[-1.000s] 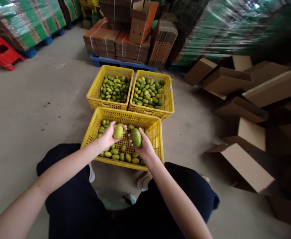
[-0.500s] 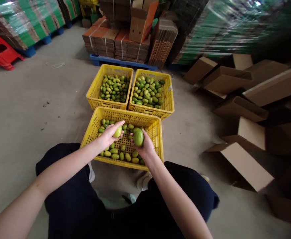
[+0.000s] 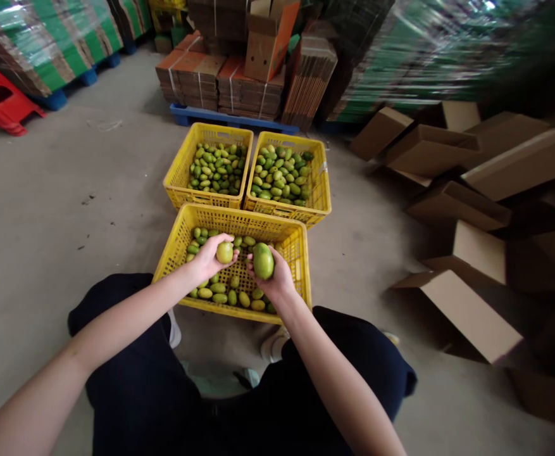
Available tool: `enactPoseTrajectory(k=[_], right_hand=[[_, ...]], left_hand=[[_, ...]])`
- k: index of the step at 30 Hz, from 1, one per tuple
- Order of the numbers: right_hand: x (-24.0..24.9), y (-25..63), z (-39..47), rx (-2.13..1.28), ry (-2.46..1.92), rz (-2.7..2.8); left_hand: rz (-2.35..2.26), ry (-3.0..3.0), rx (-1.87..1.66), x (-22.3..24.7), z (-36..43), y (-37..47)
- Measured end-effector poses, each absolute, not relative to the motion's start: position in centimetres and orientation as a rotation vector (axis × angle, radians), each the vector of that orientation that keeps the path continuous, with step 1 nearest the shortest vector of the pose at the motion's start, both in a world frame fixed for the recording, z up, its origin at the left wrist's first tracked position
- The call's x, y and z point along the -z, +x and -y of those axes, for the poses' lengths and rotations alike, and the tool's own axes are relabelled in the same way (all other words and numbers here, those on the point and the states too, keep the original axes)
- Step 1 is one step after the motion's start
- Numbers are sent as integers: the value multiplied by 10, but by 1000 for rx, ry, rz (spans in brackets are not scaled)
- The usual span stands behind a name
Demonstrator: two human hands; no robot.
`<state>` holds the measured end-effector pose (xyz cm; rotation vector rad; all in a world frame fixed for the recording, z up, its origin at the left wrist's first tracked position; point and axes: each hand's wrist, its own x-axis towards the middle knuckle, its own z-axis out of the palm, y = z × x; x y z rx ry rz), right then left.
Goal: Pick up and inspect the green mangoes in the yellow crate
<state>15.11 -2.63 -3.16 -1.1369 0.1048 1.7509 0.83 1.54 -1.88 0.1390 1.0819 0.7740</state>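
Note:
Above the front yellow crate [image 3: 303, 253], my left hand [image 3: 207, 258] has its fingers curled around a yellow-green fruit [image 3: 224, 253], whose rounded end faces up. My right hand [image 3: 278, 278] grips a larger, smooth oval green fruit [image 3: 263, 261], cupped from below and the right. The two fruits are apart, a short gap between them. Beneath the hands, loose oval green fruits [image 3: 219, 298] lie along the left side and front of the crate, with part of its slotted floor showing. Their exact kind is unclear, though they look like small mangoes or green lemons.
Behind stand two more yellow crates, left [image 3: 177, 174] and right [image 3: 323, 190], filled with similar fruits. Flattened cartons [image 3: 194, 76] are stacked on a blue pallet [image 3: 232, 119]. Open cardboard boxes [image 3: 471, 304] lie at right; a red stool [image 3: 4, 95] is at far left.
My left hand has turned its fruit, so the rounded end now shows, and its fingers have curled in. My right hand has tilted its fruit slightly. The crates are unchanged.

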Motion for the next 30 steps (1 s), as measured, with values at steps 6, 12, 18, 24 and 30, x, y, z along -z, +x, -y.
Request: enactPoseTrajectory(k=[6,12,18,24,30], right_hand=[[32,147,29,-1573,-1156,11],[23,144,30,-1552,-946,394],[20,143,14,-1578,-930,323],[14,141,-2,-1474,-915,250],[23,145,-6,-1639,-895,151]], left_hand=[[-980,193,-771,16,-15,10],[-981,89,-805,12,-18,7],[-900,13,-846,7,-23,14],[-864,35,-981,11,-30,22],[-971,190,-957,15,-31,27]])
